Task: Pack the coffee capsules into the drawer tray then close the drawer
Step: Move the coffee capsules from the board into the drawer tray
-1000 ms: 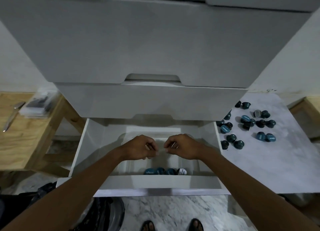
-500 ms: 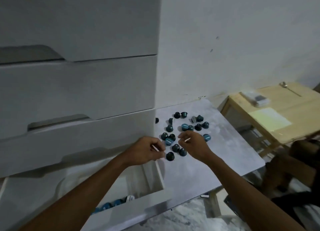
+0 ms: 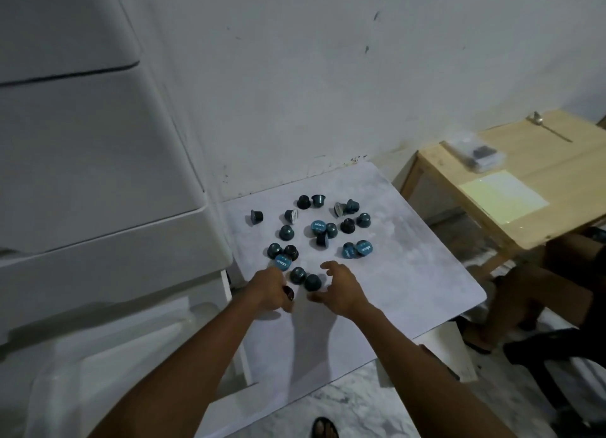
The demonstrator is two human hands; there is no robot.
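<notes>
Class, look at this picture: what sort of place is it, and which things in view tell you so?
Probably a room in a home, used for storage. A white drawer unit stands against a scuffed wall, coffee capsules lie on a marble-look table, beside a wooden side table.

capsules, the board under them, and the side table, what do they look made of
Capsules: likely plastic or coated metal, dark teal with a dull sheen; some show printed blue foil-like lids.
Board: smooth matte sheet with a grey marble print, probably laminate.
Side table: pale unfinished-looking wood, grain lines visible.

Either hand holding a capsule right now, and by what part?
Left hand grips a dark capsule under its fingers; which part, unclear. Right hand open, empty.
</notes>
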